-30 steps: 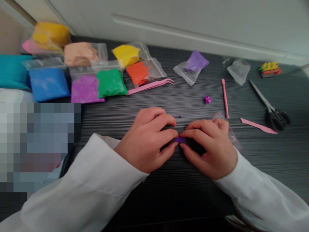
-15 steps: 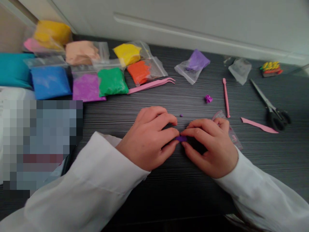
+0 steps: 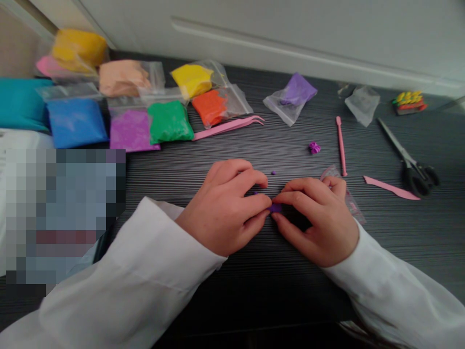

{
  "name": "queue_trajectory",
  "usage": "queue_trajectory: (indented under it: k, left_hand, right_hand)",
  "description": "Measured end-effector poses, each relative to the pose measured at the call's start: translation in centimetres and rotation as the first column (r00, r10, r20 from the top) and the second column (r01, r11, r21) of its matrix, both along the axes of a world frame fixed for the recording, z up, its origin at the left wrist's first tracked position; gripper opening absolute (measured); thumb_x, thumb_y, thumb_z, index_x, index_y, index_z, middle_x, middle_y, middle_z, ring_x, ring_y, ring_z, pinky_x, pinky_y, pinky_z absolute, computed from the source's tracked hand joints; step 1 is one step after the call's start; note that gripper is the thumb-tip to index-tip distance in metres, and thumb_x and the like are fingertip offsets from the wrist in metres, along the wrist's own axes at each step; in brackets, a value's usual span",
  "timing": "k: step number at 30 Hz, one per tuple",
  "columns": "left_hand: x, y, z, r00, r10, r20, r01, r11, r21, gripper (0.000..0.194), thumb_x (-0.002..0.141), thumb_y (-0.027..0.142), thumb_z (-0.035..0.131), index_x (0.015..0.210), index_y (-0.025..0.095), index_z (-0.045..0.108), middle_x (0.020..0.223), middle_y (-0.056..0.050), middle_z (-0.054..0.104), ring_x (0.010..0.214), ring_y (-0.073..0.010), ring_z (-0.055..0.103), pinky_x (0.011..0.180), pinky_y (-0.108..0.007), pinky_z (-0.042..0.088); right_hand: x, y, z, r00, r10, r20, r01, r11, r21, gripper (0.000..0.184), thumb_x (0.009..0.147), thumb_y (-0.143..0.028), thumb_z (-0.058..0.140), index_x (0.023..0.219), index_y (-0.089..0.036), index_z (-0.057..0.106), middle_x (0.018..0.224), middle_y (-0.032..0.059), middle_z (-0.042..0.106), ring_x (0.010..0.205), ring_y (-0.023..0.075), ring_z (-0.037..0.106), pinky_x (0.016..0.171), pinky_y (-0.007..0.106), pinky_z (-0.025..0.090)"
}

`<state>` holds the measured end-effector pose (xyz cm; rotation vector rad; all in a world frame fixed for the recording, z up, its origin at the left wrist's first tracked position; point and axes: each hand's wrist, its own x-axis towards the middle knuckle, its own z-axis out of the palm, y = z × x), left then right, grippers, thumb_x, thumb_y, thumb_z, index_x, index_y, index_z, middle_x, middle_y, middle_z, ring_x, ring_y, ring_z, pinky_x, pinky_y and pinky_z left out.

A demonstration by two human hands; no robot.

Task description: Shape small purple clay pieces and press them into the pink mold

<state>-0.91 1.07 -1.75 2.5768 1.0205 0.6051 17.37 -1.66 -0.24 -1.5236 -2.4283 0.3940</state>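
Observation:
A small flat piece of purple modelling clay (image 3: 276,208) sits between the fingertips of both hands, just above or on the dark table. My left hand (image 3: 232,208) pinches its left end with thumb and index finger. From the other side, the thumb and forefinger of my right hand (image 3: 316,218) close on it. A tiny purple clay ball (image 3: 273,173) lies just beyond the fingertips, and another purple bit (image 3: 255,193) peeks out beneath my left fingers. Farther off to the right rests a ruffled magenta clay piece (image 3: 314,148).
Bags of coloured clay (image 3: 170,121) crowd the back left, with pink tweezers (image 3: 228,127) beside them. A purple clay bag (image 3: 298,92) lies farther back. Rightward are a pink stick tool (image 3: 341,145), a pink knife tool (image 3: 392,187), scissors (image 3: 409,162) and a small colourful clay model (image 3: 410,103).
The fingers have shifted very slightly around the purple clay. A purple bit under my left fingers now shows. Otherwise the layout is the same.

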Motion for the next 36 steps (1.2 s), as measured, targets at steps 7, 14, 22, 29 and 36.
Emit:
queue_trajectory:
  k: [7, 14, 22, 29, 36]
  left_hand:
    - [-0.05, 0.04, 0.01, 1.000, -0.009, 0.002, 0.009, 1.000, 0.006, 0.012, 0.075, 0.026, 0.049, 0.077, 0.022, 0.061, 0.096, -0.001, 0.054, 0.098, -0.0218, 0.041, 0.083, -0.040, 0.034]
    - [-0.04, 0.00, -0.08, 1.000, -0.007, 0.001, 0.007, 1.000, 0.005, 0.012, 0.075, 0.026, 0.050, 0.077, 0.022, 0.061, 0.097, -0.001, 0.054, 0.099, -0.0216, 0.041, 0.084, -0.040, 0.033]
    - [-0.03, -0.02, 0.00, 1.000, -0.001, -0.007, 0.001, 1.000, 0.003, 0.014, 0.076, 0.026, 0.047, 0.077, 0.022, 0.061, 0.098, -0.001, 0.054, 0.100, -0.0217, 0.041, 0.084, -0.040, 0.033]
    - [-0.03, -0.02, 0.02, 1.000, -0.008, -0.010, 0.008, 1.000, -0.004, 0.014, 0.076, 0.026, 0.047, 0.078, 0.023, 0.061, 0.098, -0.002, 0.055, 0.099, -0.0221, 0.041, 0.083, -0.040, 0.033]
    - [-0.06, -0.04, 0.09, 1.000, -0.011, -0.006, 0.011, 1.000, -0.013, 0.015, 0.077, 0.026, 0.047, 0.079, 0.023, 0.061, 0.098, -0.002, 0.054, 0.100, -0.0220, 0.040, 0.084, -0.041, 0.033]
  right_hand:
    - [-0.09, -0.01, -0.14, 1.000, 0.000, 0.016, 0.000, 1.000, 0.010, 0.015, 0.075, -0.031, 0.049, 0.085, -0.026, 0.058, 0.091, -0.0004, 0.056, 0.080, 0.0163, 0.049, 0.076, 0.039, 0.021]
    - [0.09, 0.08, 0.02, 1.000, -0.002, 0.005, 0.002, 1.000, 0.023, 0.019, 0.074, -0.031, 0.050, 0.090, -0.025, 0.057, 0.092, 0.0003, 0.056, 0.079, 0.0156, 0.050, 0.075, 0.038, 0.022]
    - [0.20, 0.12, 0.19, 0.999, 0.030, 0.025, -0.031, 0.999, 0.012, 0.016, 0.075, -0.029, 0.049, 0.087, -0.027, 0.060, 0.090, -0.0001, 0.056, 0.077, 0.0147, 0.049, 0.075, 0.037, 0.022]
    - [0.25, 0.01, 0.37, 0.998, 0.040, 0.040, -0.041, 0.999, 0.015, 0.016, 0.075, -0.028, 0.048, 0.086, -0.026, 0.061, 0.090, 0.0011, 0.055, 0.076, 0.0146, 0.048, 0.074, 0.037, 0.021]
    - [0.31, 0.06, 0.48, 0.998, 0.044, 0.039, -0.045, 0.999, 0.025, 0.017, 0.075, -0.026, 0.048, 0.087, -0.026, 0.061, 0.090, 0.0011, 0.055, 0.077, 0.0149, 0.048, 0.075, 0.038, 0.021]
